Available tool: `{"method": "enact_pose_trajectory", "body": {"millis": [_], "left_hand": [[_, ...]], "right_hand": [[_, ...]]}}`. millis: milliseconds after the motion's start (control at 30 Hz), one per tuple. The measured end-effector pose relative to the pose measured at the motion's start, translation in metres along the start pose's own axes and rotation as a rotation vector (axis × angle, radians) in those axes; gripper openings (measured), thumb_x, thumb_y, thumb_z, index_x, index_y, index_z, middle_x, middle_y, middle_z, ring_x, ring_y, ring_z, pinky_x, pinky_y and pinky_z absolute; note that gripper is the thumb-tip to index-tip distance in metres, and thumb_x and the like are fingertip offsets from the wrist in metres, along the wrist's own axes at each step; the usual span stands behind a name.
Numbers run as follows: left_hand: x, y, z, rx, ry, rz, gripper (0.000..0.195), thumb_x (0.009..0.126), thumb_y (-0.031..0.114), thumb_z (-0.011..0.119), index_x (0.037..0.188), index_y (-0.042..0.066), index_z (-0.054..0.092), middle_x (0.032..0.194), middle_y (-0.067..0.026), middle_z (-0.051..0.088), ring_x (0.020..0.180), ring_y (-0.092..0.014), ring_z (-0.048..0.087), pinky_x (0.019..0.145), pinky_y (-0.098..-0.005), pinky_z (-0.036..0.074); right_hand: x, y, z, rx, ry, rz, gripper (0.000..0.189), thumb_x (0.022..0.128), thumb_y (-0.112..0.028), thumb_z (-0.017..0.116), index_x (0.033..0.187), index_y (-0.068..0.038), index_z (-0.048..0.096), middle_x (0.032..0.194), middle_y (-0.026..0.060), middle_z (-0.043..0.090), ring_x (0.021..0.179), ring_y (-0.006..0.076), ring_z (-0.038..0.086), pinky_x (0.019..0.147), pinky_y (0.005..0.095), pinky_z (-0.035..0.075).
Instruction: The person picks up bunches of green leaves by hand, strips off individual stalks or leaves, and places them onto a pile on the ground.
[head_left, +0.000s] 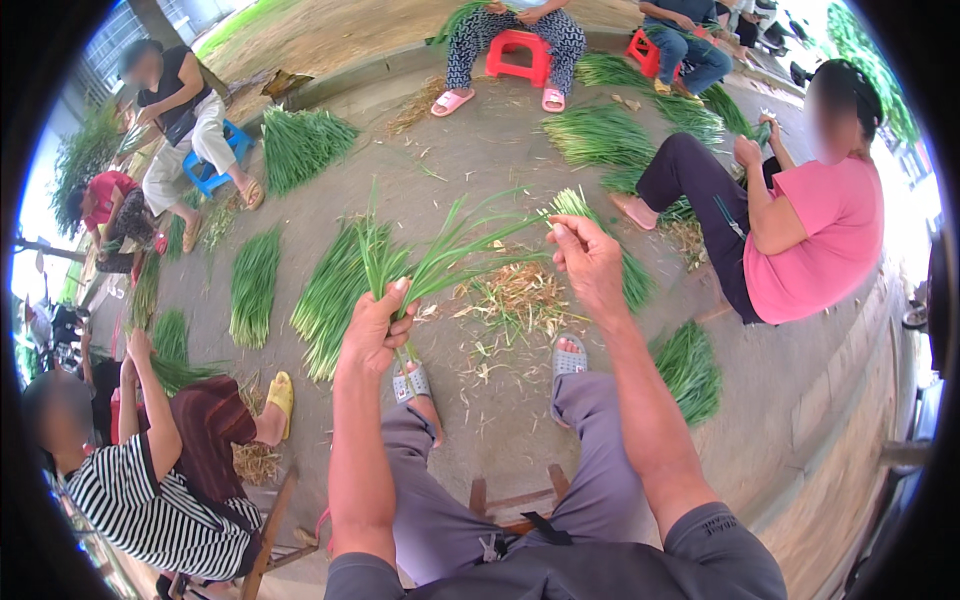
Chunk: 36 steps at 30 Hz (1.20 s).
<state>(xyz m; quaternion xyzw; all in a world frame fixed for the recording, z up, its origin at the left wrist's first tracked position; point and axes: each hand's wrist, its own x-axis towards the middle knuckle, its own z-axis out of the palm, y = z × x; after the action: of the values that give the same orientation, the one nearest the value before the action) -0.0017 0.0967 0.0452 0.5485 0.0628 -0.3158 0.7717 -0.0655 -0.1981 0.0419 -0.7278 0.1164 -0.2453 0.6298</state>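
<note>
My left hand (377, 330) is closed around a small bunch of green chives (442, 255), probably garlic chives. Their long leaves fan up and to the right, while the stem ends poke out below the fist. Off to the right, my right hand (589, 262) has its thumb and fingers bent close together beside the leaf tips. Whether it pinches a leaf is too fine to make out. A large pile of chives (341, 292) lies on the pavement just left of the held bunch. Between my feet and the hands sits a heap of dry, yellowed trimmings (517, 292).
More chive piles lie at left (255, 285), right (688, 371) and behind my right hand (626, 262). People sit close by: one in a striped shirt (150, 510), one in a pink shirt (817, 232). Red (517, 56) and blue stools (217, 161) stand farther off.
</note>
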Motion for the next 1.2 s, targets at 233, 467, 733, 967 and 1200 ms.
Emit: {"method": "enact_pose_trajectory", "body": {"millis": [233,467,733,967,1200], "left_hand": [[0.003,-0.002,0.004,0.036,-0.026,-0.001,0.018,0.096,0.025,0.066,0.09,0.013,0.054,0.078,-0.0026,0.056,0.053,-0.004,0.037,0.039,-0.0169,0.022],[0.005,-0.001,0.004,0.062,-0.035,-0.018,0.018,0.096,0.025,0.066,0.089,0.013,0.055,0.077,-0.0018,0.055,0.05,-0.003,0.036,0.038,-0.0171,0.022],[0.001,-0.001,0.01,0.093,0.009,-0.023,0.02,0.095,0.025,0.067,0.086,0.011,0.057,0.074,-0.0003,0.056,0.048,-0.002,0.036,0.038,-0.0177,0.021],[0.002,-0.002,0.01,0.154,0.004,-0.019,0.022,0.094,0.027,0.068,0.084,0.011,0.058,0.073,0.0013,0.056,0.048,-0.001,0.035,0.038,-0.018,0.021],[0.005,-0.004,-0.001,0.082,0.026,-0.044,0.017,0.095,0.025,0.068,0.091,0.014,0.056,0.078,-0.0025,0.058,0.05,-0.003,0.037,0.038,-0.0164,0.023]], "right_hand": [[0.002,-0.008,-0.003,0.221,-0.137,0.22,0.024,0.099,-0.02,0.061,0.108,0.001,0.067,0.082,0.0031,0.067,0.06,0.0037,0.056,0.051,0.0194,0.045],[0.002,-0.014,-0.001,0.309,-0.175,0.269,0.02,0.098,-0.021,0.063,0.1,-0.001,0.067,0.079,0.002,0.066,0.057,0.004,0.054,0.05,0.0184,0.043],[0.004,-0.008,0.0,0.346,-0.199,0.307,0.016,0.095,-0.017,0.064,0.096,-0.001,0.066,0.079,0.0031,0.066,0.057,0.0042,0.053,0.049,0.0181,0.042],[0.004,0.004,-0.002,-0.019,-0.11,0.061,0.011,0.094,-0.013,0.062,0.091,-0.002,0.063,0.072,0.0055,0.066,0.057,0.0142,0.059,0.051,0.0301,0.045],[0.012,0.012,-0.003,-0.498,0.279,-0.416,0.01,0.091,-0.013,0.064,0.086,-0.005,0.061,0.068,0.0144,0.062,0.058,0.033,0.061,0.055,0.04,0.046]]}}
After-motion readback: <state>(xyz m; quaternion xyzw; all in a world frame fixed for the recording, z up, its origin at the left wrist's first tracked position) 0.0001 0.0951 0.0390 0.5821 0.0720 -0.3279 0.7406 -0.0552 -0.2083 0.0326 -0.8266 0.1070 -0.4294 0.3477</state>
